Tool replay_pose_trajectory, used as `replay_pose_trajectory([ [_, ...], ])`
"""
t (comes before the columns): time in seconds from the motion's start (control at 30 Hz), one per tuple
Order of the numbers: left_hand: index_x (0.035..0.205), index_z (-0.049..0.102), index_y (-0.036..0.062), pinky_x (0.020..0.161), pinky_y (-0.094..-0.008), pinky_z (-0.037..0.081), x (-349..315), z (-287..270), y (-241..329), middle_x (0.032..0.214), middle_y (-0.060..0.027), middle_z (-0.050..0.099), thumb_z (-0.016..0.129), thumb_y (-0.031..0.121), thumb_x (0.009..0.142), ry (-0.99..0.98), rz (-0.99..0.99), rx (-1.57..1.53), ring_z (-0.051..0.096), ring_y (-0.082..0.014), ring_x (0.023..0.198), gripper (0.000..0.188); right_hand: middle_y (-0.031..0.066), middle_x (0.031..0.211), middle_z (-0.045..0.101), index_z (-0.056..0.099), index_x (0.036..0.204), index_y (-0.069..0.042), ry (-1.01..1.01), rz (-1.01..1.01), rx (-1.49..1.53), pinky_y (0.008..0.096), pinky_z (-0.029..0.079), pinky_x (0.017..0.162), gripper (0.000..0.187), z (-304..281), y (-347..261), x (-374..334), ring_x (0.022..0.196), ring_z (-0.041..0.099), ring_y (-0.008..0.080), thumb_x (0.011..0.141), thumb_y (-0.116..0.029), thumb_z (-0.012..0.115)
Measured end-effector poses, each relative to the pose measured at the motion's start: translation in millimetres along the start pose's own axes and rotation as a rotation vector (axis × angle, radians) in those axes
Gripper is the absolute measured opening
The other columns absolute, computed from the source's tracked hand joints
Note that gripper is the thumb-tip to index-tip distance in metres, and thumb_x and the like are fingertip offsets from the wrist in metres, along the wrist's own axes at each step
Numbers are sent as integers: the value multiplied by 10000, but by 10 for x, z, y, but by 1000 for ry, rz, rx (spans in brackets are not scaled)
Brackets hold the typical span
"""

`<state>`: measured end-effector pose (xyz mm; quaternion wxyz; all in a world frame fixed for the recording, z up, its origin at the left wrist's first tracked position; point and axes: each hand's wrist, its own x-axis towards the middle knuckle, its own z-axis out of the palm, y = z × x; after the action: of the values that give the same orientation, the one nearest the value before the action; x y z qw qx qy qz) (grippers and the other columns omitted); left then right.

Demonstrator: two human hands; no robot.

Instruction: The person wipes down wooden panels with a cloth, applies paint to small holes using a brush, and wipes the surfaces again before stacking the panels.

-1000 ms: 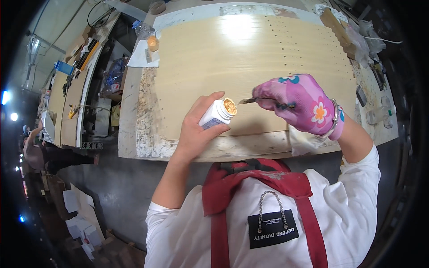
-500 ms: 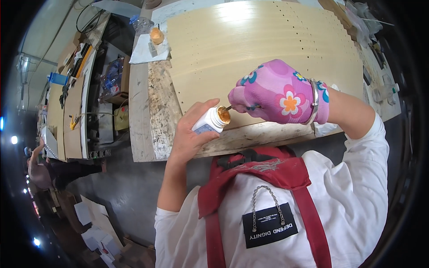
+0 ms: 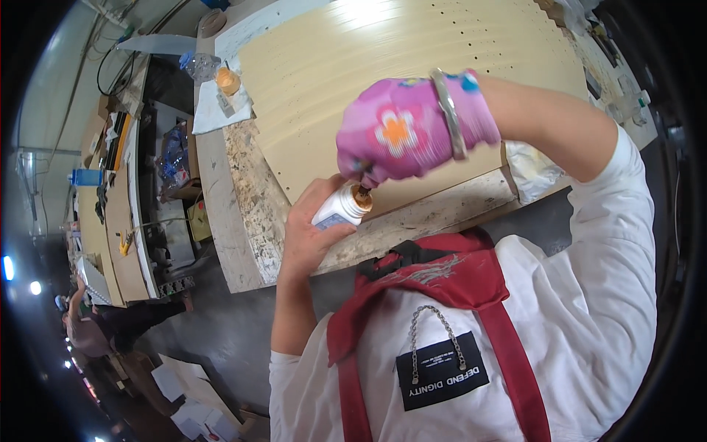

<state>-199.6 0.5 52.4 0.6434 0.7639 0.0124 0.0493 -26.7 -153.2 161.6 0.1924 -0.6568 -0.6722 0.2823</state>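
My bare left hand (image 3: 303,227) is wrapped round a small white plastic bottle (image 3: 336,209), tilted with its open mouth to the right. Orange-brown residue coats the inside of its neck. Above it, my right hand (image 3: 401,136), in a pink flowered glove with a metal bangle at the wrist, is closed in a pinch. A thin dark stick (image 3: 361,191) runs from those fingertips into the bottle's mouth; its lower end is hidden inside. Beyond both hands lies a stack of cream-coloured panels (image 3: 317,96) with rows of small dark holes.
At the panels' left stand an orange-topped container (image 3: 227,81) on a white cloth (image 3: 209,110) and a clear plastic bottle (image 3: 200,66). A crumpled white bag (image 3: 532,173) hangs at the worn table's near edge. Farther left are a cluttered shelf (image 3: 173,214) and another person (image 3: 88,335).
My gloved right hand has moved left and its wrist has turned up, bringing the stick deeper into the bottle. My left hand still holds the bottle. The whole view has shifted slightly.
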Motion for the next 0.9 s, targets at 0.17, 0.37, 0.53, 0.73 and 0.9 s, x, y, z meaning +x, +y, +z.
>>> replay_pose_trajectory([
  [0.17, 1228, 508, -26, 844, -253, 398, 15, -22, -41, 1016, -71, 540, 697, 87, 628, 57, 28, -26, 531, -165, 943, 639, 11, 593, 579, 634, 778, -61, -158, 220, 470, 240, 345, 430, 119, -66, 364, 58, 485, 458, 90, 813, -154, 569],
  [0.37, 1243, 499, -13, 873, -248, 390, 81, -55, -134, 1061, -61, 534, 667, 29, 657, 115, -32, -144, 518, -142, 983, 611, -21, 571, 545, 618, 758, -59, -86, 299, 730, 192, 318, 432, 241, -70, 464, 78, 485, 426, 30, 851, -281, 610],
  [0.53, 1250, 499, 10, 903, -246, 386, 201, -136, -82, 1098, -55, 532, 617, -64, 677, 164, -72, -162, 511, -132, 1014, 590, -25, 625, 567, 654, 868, -61, -8, 355, 779, 186, 339, 470, 324, 39, 665, 166, 553, 464, 26, 869, -380, 597],
  [0.73, 1248, 509, 33, 893, -253, 410, 398, -565, -301, 1141, -73, 549, 586, -48, 738, 452, -99, -157, 525, -138, 1021, 522, -23, 723, 588, 627, 976, -9, 211, 444, 1256, 153, 366, 457, 338, 8, 856, 468, 561, 463, -2, 918, -328, 533],
  [0.9, 1280, 463, 27, 910, -261, 410, 544, -1105, -813, 1176, -92, 536, 529, -66, 767, 817, -77, -299, 521, -160, 1054, 526, -26, 689, 567, 629, 973, -15, 311, 358, 1126, 171, 342, 430, 326, -161, 1298, 874, 516, 443, 18, 825, -303, 659],
])
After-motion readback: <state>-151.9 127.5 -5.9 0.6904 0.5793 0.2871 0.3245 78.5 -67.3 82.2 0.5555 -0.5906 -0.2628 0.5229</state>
